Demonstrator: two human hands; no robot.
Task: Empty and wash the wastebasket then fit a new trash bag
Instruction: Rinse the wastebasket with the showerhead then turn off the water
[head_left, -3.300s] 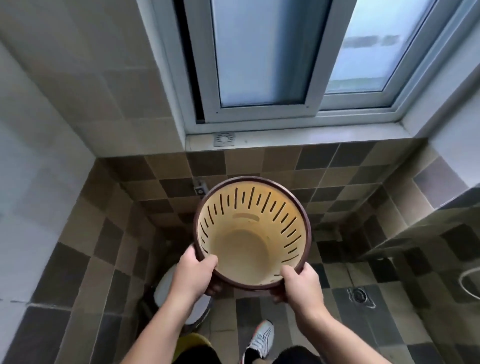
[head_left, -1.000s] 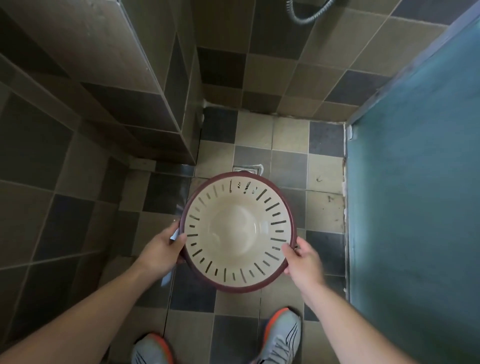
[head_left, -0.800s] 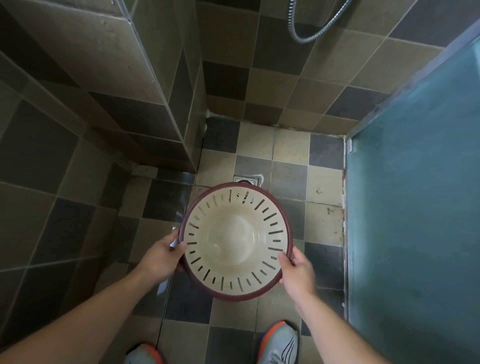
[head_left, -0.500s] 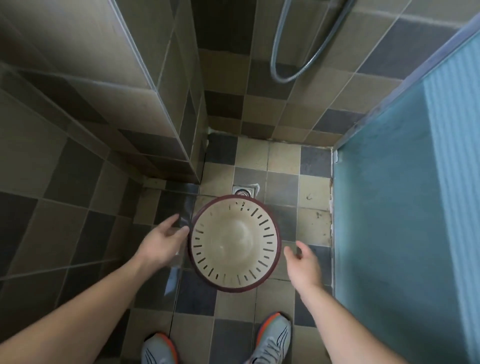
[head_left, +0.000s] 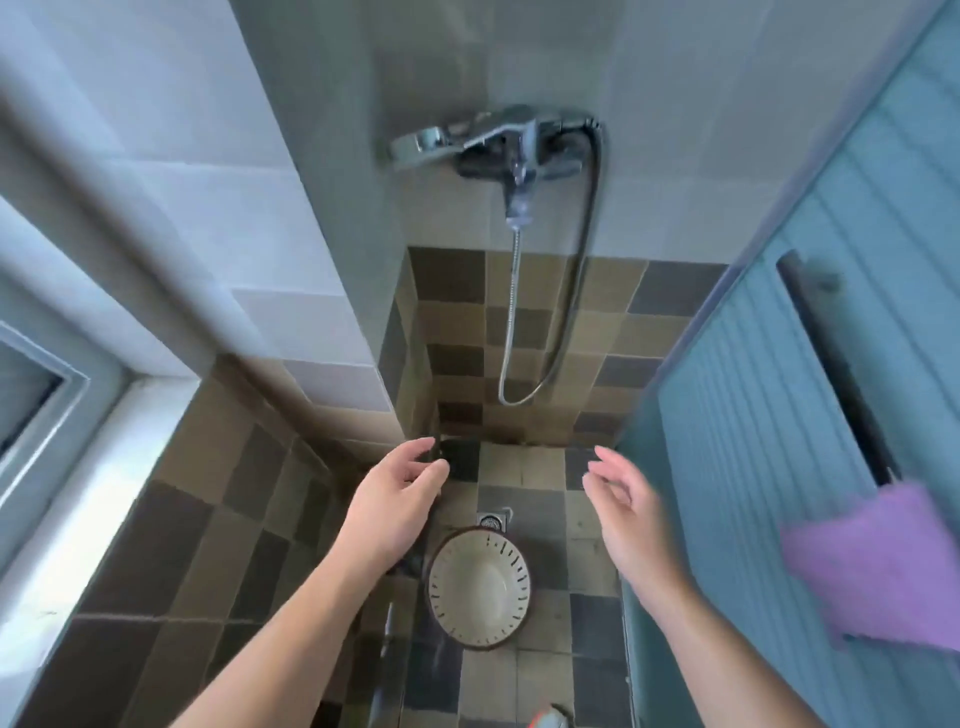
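Head view: the wastebasket (head_left: 479, 588) stands upright on the tiled floor (head_left: 540, 499), mouth up, at about 6 o'clock from both hands and well below them — between the two forearms. The left hand (head_left: 395, 506) looks slightly nearer; the right hand (head_left: 623, 514) is blurred. Both are loosely open, fingers curled, holding nothing. Inside, the basket is cream, empty, with slotted walls and a dark red rim.

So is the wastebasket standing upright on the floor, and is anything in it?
Upright and empty: the wastebasket stands on the floor tiles mouth up, its bare cream bottom showing. Neither hand touches it.
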